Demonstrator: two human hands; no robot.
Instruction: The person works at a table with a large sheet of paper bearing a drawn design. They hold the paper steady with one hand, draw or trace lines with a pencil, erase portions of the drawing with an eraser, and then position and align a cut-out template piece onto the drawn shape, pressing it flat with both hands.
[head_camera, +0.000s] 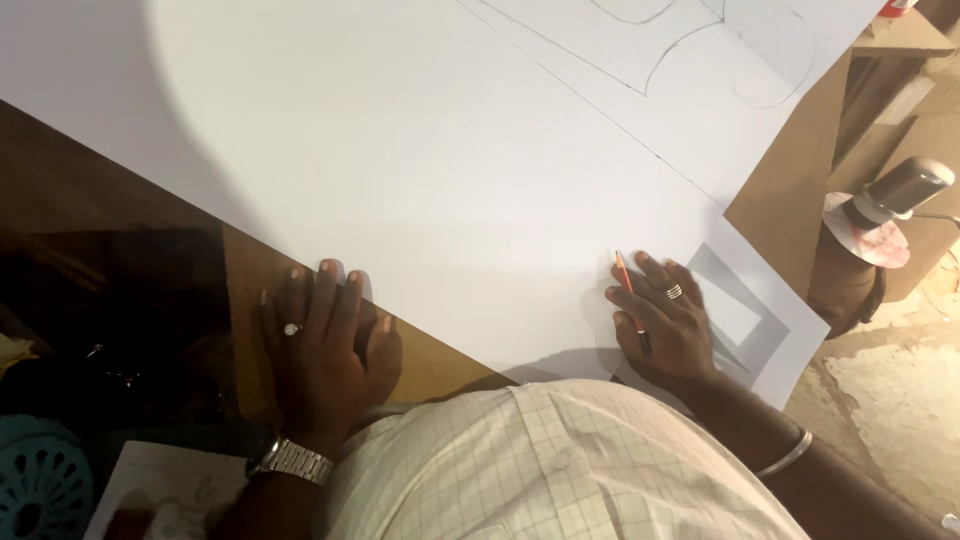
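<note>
Pencil w/ red shaft gripped in right hand at lower right, left hand flat, holding nothing, on white sheet edge over desk; curved outlines drawn upper right, rest blank.

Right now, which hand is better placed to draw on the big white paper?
The right hand: it holds the pencil on the paper. The left hand lies flat at the paper's edge, holding nothing.
</note>
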